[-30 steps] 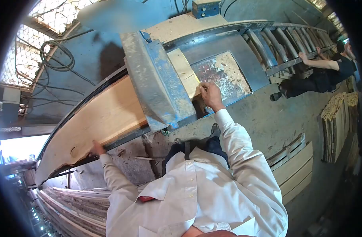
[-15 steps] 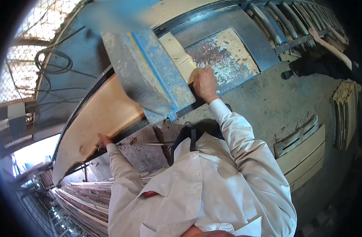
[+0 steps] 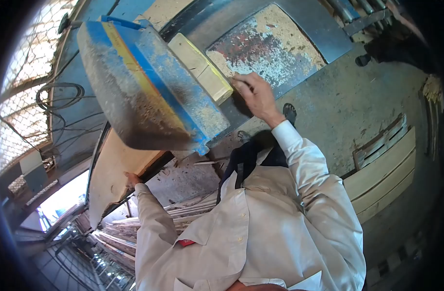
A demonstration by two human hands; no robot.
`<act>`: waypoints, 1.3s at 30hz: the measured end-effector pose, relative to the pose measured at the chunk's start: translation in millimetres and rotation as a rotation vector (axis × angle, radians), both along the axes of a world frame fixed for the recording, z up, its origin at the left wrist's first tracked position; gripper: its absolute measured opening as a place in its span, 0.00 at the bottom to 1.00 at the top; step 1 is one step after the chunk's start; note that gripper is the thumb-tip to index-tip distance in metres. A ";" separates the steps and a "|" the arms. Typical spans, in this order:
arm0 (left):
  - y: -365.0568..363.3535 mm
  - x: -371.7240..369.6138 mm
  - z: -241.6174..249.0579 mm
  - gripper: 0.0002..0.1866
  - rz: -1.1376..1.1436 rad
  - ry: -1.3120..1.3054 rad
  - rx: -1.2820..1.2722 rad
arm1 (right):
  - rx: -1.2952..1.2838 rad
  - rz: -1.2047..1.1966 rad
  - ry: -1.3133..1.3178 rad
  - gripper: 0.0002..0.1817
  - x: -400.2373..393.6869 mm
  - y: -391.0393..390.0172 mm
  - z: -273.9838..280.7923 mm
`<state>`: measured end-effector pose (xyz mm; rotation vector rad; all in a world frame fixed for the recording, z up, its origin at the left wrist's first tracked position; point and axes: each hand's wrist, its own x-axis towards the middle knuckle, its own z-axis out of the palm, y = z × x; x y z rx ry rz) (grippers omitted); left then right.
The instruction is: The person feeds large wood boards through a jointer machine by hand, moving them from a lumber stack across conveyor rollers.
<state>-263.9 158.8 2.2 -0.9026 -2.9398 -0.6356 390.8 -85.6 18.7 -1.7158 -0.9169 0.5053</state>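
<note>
My right hand point(image 3: 255, 94) is beside the near end of a pale wooden block point(image 3: 201, 69) with a yellow edge; its fingers are bent, and the fingertips appear just clear of the block. The block lies along a blue and yellow machine housing point(image 3: 154, 82) covered in sawdust. At the lower left, my left hand point(image 3: 131, 179) rests on the edge of a large wooden board point(image 3: 115, 162), fingers spread. Part of the board is hidden by the housing.
A metal table with a worn, paint-flecked panel point(image 3: 275, 53) is beyond the right hand. Rollers point(image 3: 367, 7) and part of another person point(image 3: 401, 53) are at the upper right. Planks point(image 3: 387, 184) lie on the floor at right; long strips point(image 3: 117, 242) are at lower left.
The view has shifted, with the housing now larger. My right hand has loosened and moved off the block's end. My left hand stays on the board.
</note>
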 end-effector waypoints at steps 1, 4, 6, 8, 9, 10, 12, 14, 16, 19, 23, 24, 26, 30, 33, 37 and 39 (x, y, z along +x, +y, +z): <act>-1.9 -4.6 3.3 0.61 -0.022 -0.059 -0.063 | 0.070 -0.077 0.041 0.11 6.6 -9.2 0.7; -12.4 4.2 0.6 0.55 -0.196 -0.040 -0.100 | 0.123 -0.277 -0.012 0.10 47.1 -38.9 -0.1; -17.3 18.7 2.8 0.53 -0.261 -0.047 -0.099 | 0.019 -0.364 -0.076 0.10 83.2 -55.2 -1.9; -18.2 36.4 3.0 0.48 -0.202 -0.146 -0.064 | 0.070 -0.408 -0.247 0.10 128.4 -63.8 -5.1; -13.6 19.5 -7.7 0.49 -0.502 -0.078 -0.164 | 0.036 -0.431 -0.311 0.10 151.4 -65.6 -7.5; -9.3 3.1 -14.1 0.51 -0.800 -0.006 -0.270 | -0.001 -0.455 -0.373 0.11 174.0 -66.3 -10.5; -32.6 60.1 35.0 0.51 -0.784 0.022 -0.264 | -0.030 -0.491 -0.629 0.12 223.4 -62.5 -18.6; -36.3 86.7 53.3 0.51 -0.770 0.044 -0.254 | -0.057 -0.472 -0.771 0.20 274.9 -56.2 -33.4; -36.1 108.2 64.4 0.51 -0.760 0.059 -0.246 | -0.133 -0.498 -0.806 0.22 303.3 -45.9 -36.8; -36.2 124.9 72.7 0.51 -0.740 0.071 -0.246 | -0.236 -0.498 -0.774 0.33 323.5 -32.5 -62.2; -40.9 128.6 69.8 0.51 -0.703 0.064 -0.252 | -0.376 -0.536 -0.970 0.42 319.5 -15.9 -68.6; -44.2 136.9 64.4 0.51 -0.700 0.052 -0.265 | -0.417 -0.542 -0.886 0.41 318.4 -14.7 -65.5; -50.5 156.1 27.4 0.51 -0.713 -0.007 -0.299 | -0.367 -0.545 -0.760 0.41 320.5 -13.8 -55.4; -83.5 212.4 -47.7 0.51 -0.746 -0.139 -0.384 | -0.485 -0.503 -0.511 0.37 301.4 -9.5 -9.3; -98.4 228.4 -67.5 0.51 -0.774 -0.179 -0.429 | -0.491 -0.480 -0.522 0.38 297.9 -9.7 -0.4; -110.8 252.6 -89.3 0.51 -0.815 -0.223 -0.441 | -0.529 -0.469 -0.583 0.44 308.6 -24.6 -30.2; -101.7 243.5 -72.0 0.51 -0.774 -0.206 -0.372 | -0.378 -0.506 -0.841 0.41 313.2 -15.4 -36.4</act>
